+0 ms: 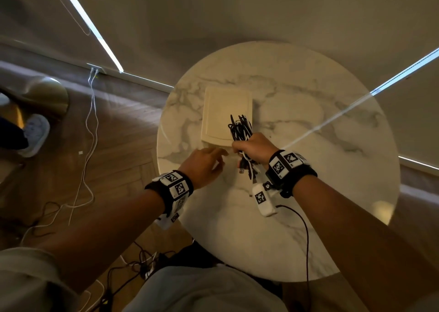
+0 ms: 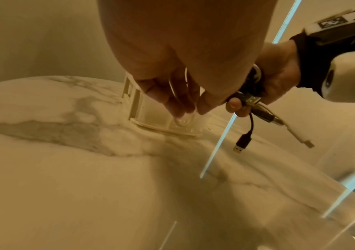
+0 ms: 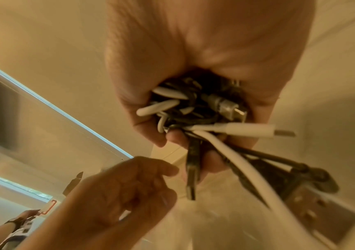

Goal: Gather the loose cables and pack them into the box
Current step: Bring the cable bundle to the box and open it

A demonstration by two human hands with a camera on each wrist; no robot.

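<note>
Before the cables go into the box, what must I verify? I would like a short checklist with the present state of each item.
1. Cables gathered in one hand: ok. The right hand grips the bundle of cables.
2. Loose ends under control: not ok. Several plugs hang free below the fist.
3. Box open: not ok. The box on the table appears to have its lid on.
4. Free hand ready for the lid: ok. The left hand holds nothing; its fingers reach the near edge of the box.
5. No cable left on the table: ok in the head view.
6. Room inside the box: cannot tell; the inside is hidden.
</note>
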